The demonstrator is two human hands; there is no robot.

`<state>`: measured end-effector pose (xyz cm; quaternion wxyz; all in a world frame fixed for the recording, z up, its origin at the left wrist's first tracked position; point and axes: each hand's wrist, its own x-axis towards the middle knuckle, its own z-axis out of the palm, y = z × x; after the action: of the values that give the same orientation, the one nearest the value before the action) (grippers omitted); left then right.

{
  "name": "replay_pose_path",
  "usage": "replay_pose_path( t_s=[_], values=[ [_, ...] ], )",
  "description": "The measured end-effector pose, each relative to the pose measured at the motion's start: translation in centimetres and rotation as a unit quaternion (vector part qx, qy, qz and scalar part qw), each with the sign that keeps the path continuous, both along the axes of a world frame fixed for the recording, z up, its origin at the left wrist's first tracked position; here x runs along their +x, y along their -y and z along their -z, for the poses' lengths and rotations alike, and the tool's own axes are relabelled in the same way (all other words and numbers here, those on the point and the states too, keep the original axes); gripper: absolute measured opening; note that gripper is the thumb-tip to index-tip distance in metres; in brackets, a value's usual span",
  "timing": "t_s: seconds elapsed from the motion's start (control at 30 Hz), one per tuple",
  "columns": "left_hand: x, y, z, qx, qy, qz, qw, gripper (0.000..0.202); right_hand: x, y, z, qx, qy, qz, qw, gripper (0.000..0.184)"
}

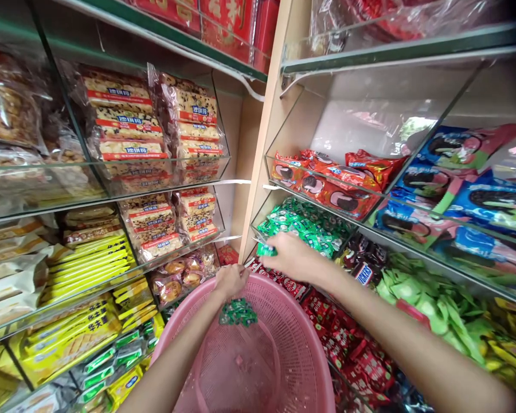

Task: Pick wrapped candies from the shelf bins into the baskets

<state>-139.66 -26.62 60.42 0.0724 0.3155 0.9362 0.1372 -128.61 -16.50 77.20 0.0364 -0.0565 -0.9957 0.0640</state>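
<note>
My left hand [231, 280] hangs over a pink plastic basket [292, 355], fingers curled, with a cluster of small green-wrapped candies [238, 312] just under it above the basket. My right hand [290, 255] reaches into a glass bin of the same green candies [309, 226] on the right shelf and pinches one green candy [266, 250] at the bin's front edge. The basket's mesh bottom shows almost nothing inside.
Glass shelves line both sides. On the left sit packs of biscuits [129, 123] and yellow wafer packs [90, 258]. On the right are red snack packs [331, 180], blue packs [464, 189], red chocolate bars [352, 350] and light green packets [425, 292].
</note>
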Motion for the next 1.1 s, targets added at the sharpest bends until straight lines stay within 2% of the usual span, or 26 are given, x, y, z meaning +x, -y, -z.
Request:
replay_pose_path(
  t_s=[0.07, 0.13, 0.27, 0.37, 0.6, 0.77, 0.97, 1.1],
  values=[
    [-0.2, 0.1, 0.2, -0.006, 0.002, 0.002, 1.0, 0.048, 0.5, 1.4, 2.7, -0.02, 0.032, -0.032, 0.999, 0.018],
    [-0.3, 0.3, 0.5, -0.001, 0.002, 0.003, 1.0, 0.049, 0.7, 2.1, 6.6, -0.032, 0.061, -0.054, 0.996, 0.016],
    [-0.4, 0.6, 1.0, 0.022, -0.008, 0.004, 1.0, 0.05, 0.8, 1.6, 14.6, 0.026, 0.151, 0.016, 0.988, 0.02],
    [-0.4, 0.8, 1.2, 0.028, -0.011, 0.003, 1.0, 0.05, 1.0, 1.2, 17.9, 0.036, 0.166, 0.007, 0.985, 0.023],
    [0.0, 1.1, 1.1, 0.023, -0.001, -0.008, 1.0, 0.052, 1.2, 2.3, 20.2, 0.046, 0.135, -0.028, 0.989, 0.027],
    [0.2, 1.5, 1.4, 0.009, 0.0, -0.016, 1.0, 0.05, 1.3, 2.8, 21.8, 0.062, 0.098, -0.022, 0.993, 0.027],
    [0.4, 1.8, 1.7, 0.013, -0.003, -0.016, 1.0, 0.052, 1.7, 2.9, 21.9, 0.025, 0.093, -0.002, 0.995, 0.032],
    [0.6, 1.8, 1.6, 0.014, 0.002, -0.017, 1.0, 0.052, 2.0, 2.6, 21.8, -0.02, 0.085, -0.015, 0.996, 0.035]
  ],
)
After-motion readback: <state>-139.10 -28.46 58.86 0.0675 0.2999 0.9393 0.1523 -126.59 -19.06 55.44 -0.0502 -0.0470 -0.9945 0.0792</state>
